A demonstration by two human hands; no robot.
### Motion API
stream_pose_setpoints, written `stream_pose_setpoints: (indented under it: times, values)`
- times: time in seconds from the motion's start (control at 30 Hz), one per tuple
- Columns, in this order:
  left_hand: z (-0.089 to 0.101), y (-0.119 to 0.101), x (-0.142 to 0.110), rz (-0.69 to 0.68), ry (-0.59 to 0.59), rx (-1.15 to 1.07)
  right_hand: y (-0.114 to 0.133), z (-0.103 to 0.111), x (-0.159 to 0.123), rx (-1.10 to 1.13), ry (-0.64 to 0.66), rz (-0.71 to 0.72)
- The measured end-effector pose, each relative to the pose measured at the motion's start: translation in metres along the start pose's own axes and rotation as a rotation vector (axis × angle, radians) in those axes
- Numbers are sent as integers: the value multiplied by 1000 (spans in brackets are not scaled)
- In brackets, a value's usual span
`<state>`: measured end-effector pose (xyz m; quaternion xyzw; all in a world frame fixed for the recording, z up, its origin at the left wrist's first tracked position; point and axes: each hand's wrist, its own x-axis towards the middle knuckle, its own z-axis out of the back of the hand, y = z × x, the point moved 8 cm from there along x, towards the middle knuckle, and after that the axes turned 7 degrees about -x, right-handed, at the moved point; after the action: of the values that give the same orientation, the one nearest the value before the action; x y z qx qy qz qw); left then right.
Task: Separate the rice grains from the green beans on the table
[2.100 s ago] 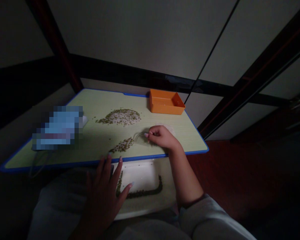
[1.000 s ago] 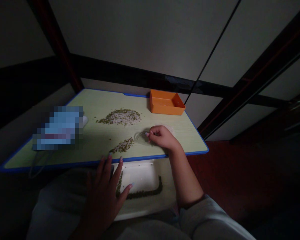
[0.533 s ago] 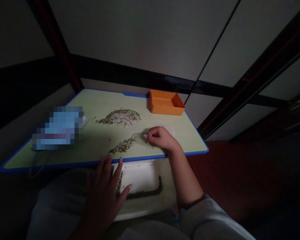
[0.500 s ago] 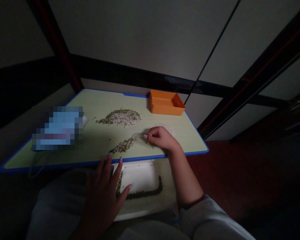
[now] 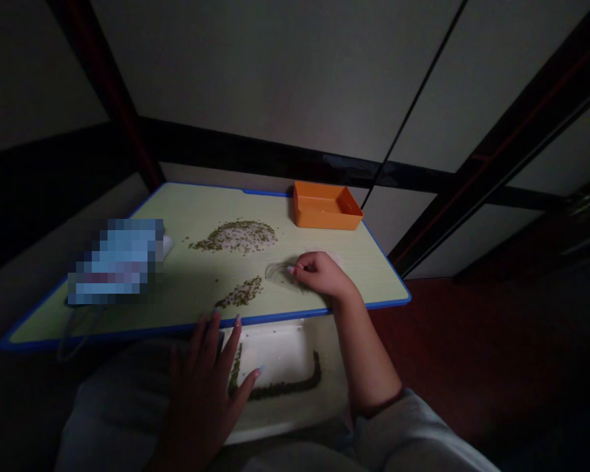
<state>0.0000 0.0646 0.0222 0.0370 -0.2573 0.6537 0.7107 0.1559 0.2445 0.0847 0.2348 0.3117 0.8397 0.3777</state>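
My right hand [image 5: 319, 275] is closed, thumb against fingers, on a thin see-through piece with a curved rim [image 5: 276, 270] held low over the table; its exact kind is unclear. Left of it lies a small pile of green beans mixed with white grains [image 5: 243, 292]. Farther back spreads a larger mixed pile [image 5: 240, 236]. My left hand [image 5: 206, 373] has its fingers spread at the table's front edge, fingertips close to the small pile, holding nothing. Below the edge, partly behind that hand, a white tray [image 5: 275, 354] has green beans along its sides.
The pale table [image 5: 187, 196] has a blue rim. An orange box [image 5: 327, 210] stands at its back right corner. A pixelated blue item [image 5: 122, 255] with a cord or loop lies at the left. Cabinet panels [image 5: 275, 78] rise directly behind the table.
My right hand and the see-through piece have shifted slightly right, away from the small pile, leaving a gap. My left hand stays spread in the same place. The view has tilted slightly.
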Motion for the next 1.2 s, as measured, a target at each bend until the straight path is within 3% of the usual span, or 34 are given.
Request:
stream_pose_setpoints:
  times: [0.3, 0.5, 0.63, 1.0, 1.2]
  values:
    - [2, -1, 0, -50, -71, 4, -3, 2, 5, -118, -64, -63]
    - [-7, 14, 1, -91, -23, 71, -1, 5, 8, -234, -91, -111]
    - [-9, 22, 2, -103, -54, 130, 0, 3, 9, -303, -70, -140]
    - [-16, 27, 6, -52, 33, 195, -3, -3, 12, -124, -15, -106]
    - [-13, 27, 6, -38, 2, 160, -6, -11, 13, -41, 30, -68]
